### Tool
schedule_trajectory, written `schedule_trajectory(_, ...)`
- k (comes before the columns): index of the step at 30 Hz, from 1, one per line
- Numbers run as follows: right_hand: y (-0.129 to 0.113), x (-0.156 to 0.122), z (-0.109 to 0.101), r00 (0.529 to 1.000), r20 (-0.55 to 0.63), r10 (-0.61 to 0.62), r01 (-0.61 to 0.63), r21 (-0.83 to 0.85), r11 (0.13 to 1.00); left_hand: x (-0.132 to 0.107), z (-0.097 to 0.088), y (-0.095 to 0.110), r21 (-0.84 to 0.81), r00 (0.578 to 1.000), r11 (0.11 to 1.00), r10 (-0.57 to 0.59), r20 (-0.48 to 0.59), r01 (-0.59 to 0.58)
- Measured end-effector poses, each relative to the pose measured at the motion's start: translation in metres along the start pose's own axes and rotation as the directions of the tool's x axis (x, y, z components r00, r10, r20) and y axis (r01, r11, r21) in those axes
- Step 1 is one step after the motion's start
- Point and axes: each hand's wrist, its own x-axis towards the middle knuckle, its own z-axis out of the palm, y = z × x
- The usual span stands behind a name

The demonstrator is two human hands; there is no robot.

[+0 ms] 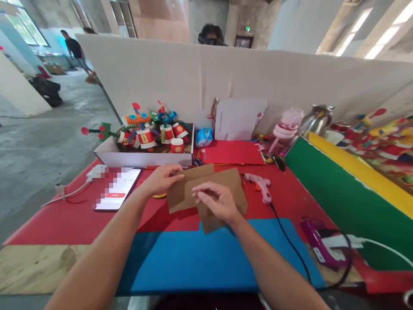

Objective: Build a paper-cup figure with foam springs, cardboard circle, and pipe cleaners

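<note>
Two overlapping pieces of brown cardboard are in front of me, raised a little over the table. My left hand (166,178) pinches the upper left edge of the left cardboard piece (179,200), thumb in front. Across the right cardboard piece (234,185) lies my right hand (217,201), its fingers curled and the thumb close to the index finger at the piece's left edge. This right piece covers part of the left one. Just right of the cardboard, a pink hot glue gun (260,185) rests on the red table covering, its nozzle pointing left.
A white box (145,158) holds several paper-cup figures. Near my left arm lie a phone (119,189) and a white cable. Red paper (232,153), a pink bottle (285,129) and a metal jug (316,120) stand behind. A green-yellow partition (335,193) and purple power strip (322,247) border the right.
</note>
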Motion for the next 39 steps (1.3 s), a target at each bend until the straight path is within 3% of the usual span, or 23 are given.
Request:
schedule_trajectory(2, -0.006, -0.003, 0.003, 0.953, 0.271, 0.132, -0.175, 0.141, 0.974, -0.003, -0.013, -0.005, -0.223, 0.992, 0.971, -0.101, -0.081, 0.081)
schedule_trajectory(4, -0.001, -0.001, 0.002, 0.894, 0.382, 0.232, -0.314, 0.167, 0.934, -0.002, -0.014, -0.009, -0.389, 0.967, 0.919, -0.158, -0.199, 0.070)
schedule_trajectory(8, 0.025, 0.011, -0.005, 0.897, 0.176, 0.404, -0.431, 0.151, 0.890, 0.005, 0.011, -0.010, -0.449, 0.850, 0.889, -0.167, -0.500, -0.089)
schedule_trajectory(11, 0.040, 0.019, -0.011, 0.894, -0.052, 0.446, -0.418, 0.264, 0.869, 0.008, 0.036, -0.006, -0.467, 0.776, 0.875, -0.204, -0.597, -0.129)
schedule_trajectory(13, 0.045, 0.021, -0.015, 0.902, -0.179, 0.392, -0.320, 0.329, 0.888, 0.008, 0.050, -0.002, -0.520, 0.787, 0.842, -0.225, -0.575, -0.140)
schedule_trajectory(16, 0.050, 0.023, -0.018, 0.902, -0.269, 0.337, -0.218, 0.392, 0.894, 0.005, 0.063, 0.005, -0.645, 0.862, 0.752, -0.228, -0.452, -0.139)
schedule_trajectory(18, 0.051, 0.024, -0.020, 0.885, -0.327, 0.331, -0.168, 0.440, 0.882, 0.003, 0.067, 0.008, -0.743, 0.937, 0.664, -0.202, -0.285, -0.083)
schedule_trajectory(20, 0.052, 0.025, -0.023, 0.861, -0.389, 0.328, -0.114, 0.481, 0.870, 0.001, 0.067, 0.009, -0.809, 0.984, 0.587, -0.158, -0.085, 0.025)
schedule_trajectory(23, 0.048, 0.025, -0.026, 0.839, -0.421, 0.346, -0.077, 0.536, 0.840, 0.000, 0.065, 0.007, -0.838, 0.984, 0.522, -0.152, 0.090, 0.157)
schedule_trajectory(28, 0.043, 0.022, -0.028, 0.858, -0.282, 0.429, -0.159, 0.649, 0.744, -0.003, 0.067, 0.003, -0.875, 0.976, 0.434, -0.051, 0.212, 0.213)
schedule_trajectory(32, 0.044, 0.023, -0.035, 0.863, -0.190, 0.468, -0.248, 0.647, 0.721, -0.004, 0.071, 0.004, -0.875, 0.971, 0.426, -0.038, 0.237, 0.230)
schedule_trajectory(36, 0.041, 0.025, -0.039, 0.895, -0.242, 0.375, -0.146, 0.634, 0.759, 0.000, 0.073, 0.006, -0.921, 0.989, 0.371, -0.126, 0.077, 0.119)
schedule_trajectory(39, 0.038, 0.024, -0.032, 0.923, -0.197, 0.330, -0.139, 0.629, 0.765, 0.002, 0.073, 0.007, -0.940, 0.982, 0.339, -0.187, -0.028, 0.038)
